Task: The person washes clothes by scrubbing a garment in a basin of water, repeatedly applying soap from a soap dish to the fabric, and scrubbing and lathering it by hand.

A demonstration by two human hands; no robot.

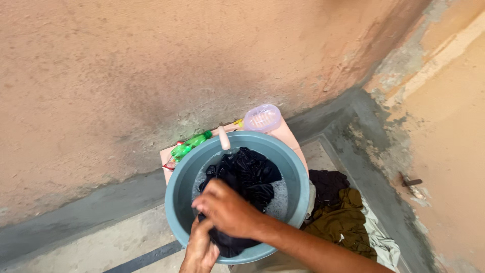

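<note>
Peach-coloured plastered wall (pixel 151 65) is seen across the upper frame, met below by a grey cement floor (pixel 76 227) with a raised ledge along the base. A second wall (pixel 449 126) is met at the right corner, its paint flaked. A round grey-blue basin (pixel 174 194) is set on the floor, sudsy water held inside. A black garment (pixel 250 174) is bunched in the basin, partly soaked, its lower end drawn up over the near rim. A heap of clothes (pixel 343 217), olive and dark brown with a pale piece beneath, is piled just beside the basin on the right. A pink slab (pixel 288 134) is placed behind the basin against the wall. The right hand (pixel 227 207) is laid over the garment, fingers curled and closed on the cloth. The left hand (pixel 202 247) is clenched on the same cloth at the near rim, just under the right. A lilac soap dish (pixel 262 118) and a green bottle (pixel 189 146), lying flat, are noted on the slab.
</note>
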